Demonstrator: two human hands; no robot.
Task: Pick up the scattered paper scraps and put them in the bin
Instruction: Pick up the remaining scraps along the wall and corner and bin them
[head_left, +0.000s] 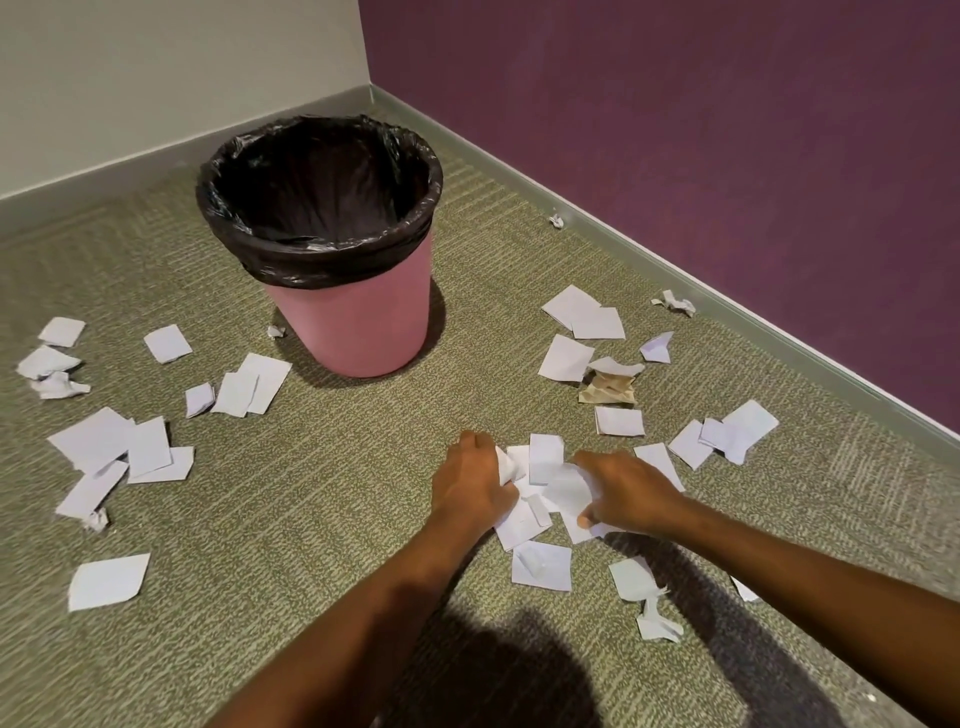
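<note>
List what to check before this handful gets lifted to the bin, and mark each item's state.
1. Left hand grips scraps: ok, fingers curl round white paper.
2. Right hand grips a crumpled scrap: ok.
3. Pile fully gathered: not ok, flat pieces lie loose on the carpet between and below the hands.
4. Bin upright, liner folded over its rim: ok.
5. Way to the bin: ok, only bare carpet lies between.
6. Room in the bin: cannot tell, its bottom is dark.
</note>
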